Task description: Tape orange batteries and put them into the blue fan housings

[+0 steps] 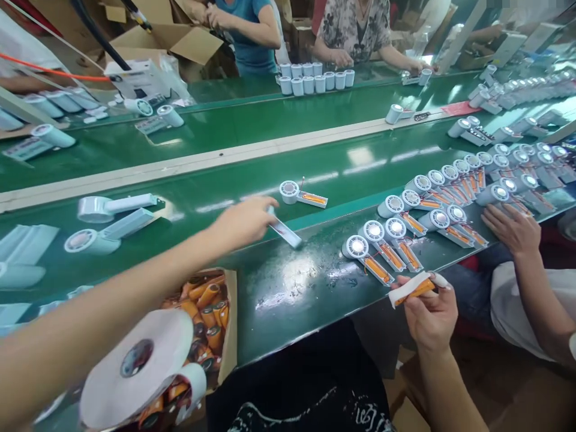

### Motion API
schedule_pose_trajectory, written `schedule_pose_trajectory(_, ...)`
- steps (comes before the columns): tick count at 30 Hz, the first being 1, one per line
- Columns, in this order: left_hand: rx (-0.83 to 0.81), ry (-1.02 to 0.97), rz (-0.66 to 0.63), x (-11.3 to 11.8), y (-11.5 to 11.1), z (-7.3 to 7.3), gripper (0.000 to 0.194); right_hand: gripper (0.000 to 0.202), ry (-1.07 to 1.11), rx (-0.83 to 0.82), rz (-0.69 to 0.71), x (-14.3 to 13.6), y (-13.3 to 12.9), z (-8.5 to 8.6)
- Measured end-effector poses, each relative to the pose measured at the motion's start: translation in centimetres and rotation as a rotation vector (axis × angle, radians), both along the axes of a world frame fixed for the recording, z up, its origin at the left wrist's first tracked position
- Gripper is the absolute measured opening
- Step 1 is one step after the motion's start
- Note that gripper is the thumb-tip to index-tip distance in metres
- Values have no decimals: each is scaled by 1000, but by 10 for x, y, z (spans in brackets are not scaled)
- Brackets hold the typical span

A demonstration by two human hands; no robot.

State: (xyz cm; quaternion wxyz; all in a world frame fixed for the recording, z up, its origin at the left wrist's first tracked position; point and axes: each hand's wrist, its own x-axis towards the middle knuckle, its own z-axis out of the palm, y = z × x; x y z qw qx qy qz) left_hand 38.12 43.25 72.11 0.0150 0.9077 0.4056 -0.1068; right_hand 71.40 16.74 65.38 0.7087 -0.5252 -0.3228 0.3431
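Observation:
My left hand (249,221) stretches over the green conveyor, fingers closed on a pale blue handheld fan. Only the fan's handle (287,233) shows; its round head is hidden by my hand. Just beyond it lies another handheld fan (288,191), an orange battery in its open handle. Near the bench's front edge, my right hand (429,312) pinches an orange battery (419,290) with a strip of white tape (407,289) along it. Above that hand, a fan (357,247) with a battery in its handle ends a row of similar ones.
A large tape roll (105,366) rests over a cardboard box (230,324) of orange batteries at lower left. More fans (92,241) lie on the belt at left. A co-worker's hand (513,228) touches the bench at right. Other people sit across the line near upright white cylinders (297,87).

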Motion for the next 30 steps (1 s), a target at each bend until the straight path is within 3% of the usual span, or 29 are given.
schedule_pose_trajectory(3,48,35,206,-59,43,0,41,47,-85,8,121,-10,37,23)
schedule_pose_trajectory(6,21,41,271,-96,68,-3,40,44,-220,72,313,-37,94,50)
schedule_pose_trajectory(9,-80,38,260,-110,87,-8,24,38,-361,97,566,-83,164,68)
schedule_pose_trajectory(11,-157,40,247,-112,100,-9,11,35,-495,66,706,-121,212,71)
schedule_pose_trajectory(16,-209,12,234,-110,112,-11,20,22,-941,-29,898,-209,304,51)
schedule_pose_trajectory(19,-185,-27,257,-109,110,-14,29,24,-1289,-96,906,-237,326,39)
schedule_pose_trajectory(24,-166,-98,308,-101,111,-23,35,37,-1787,-220,863,-255,329,40)
schedule_pose_trajectory(27,-168,-118,330,-95,114,-26,33,37,-1904,-293,900,-258,326,44)
schedule_pose_trajectory(30,-168,-130,350,-90,118,-27,30,42,-1892,-364,917,-259,326,44)
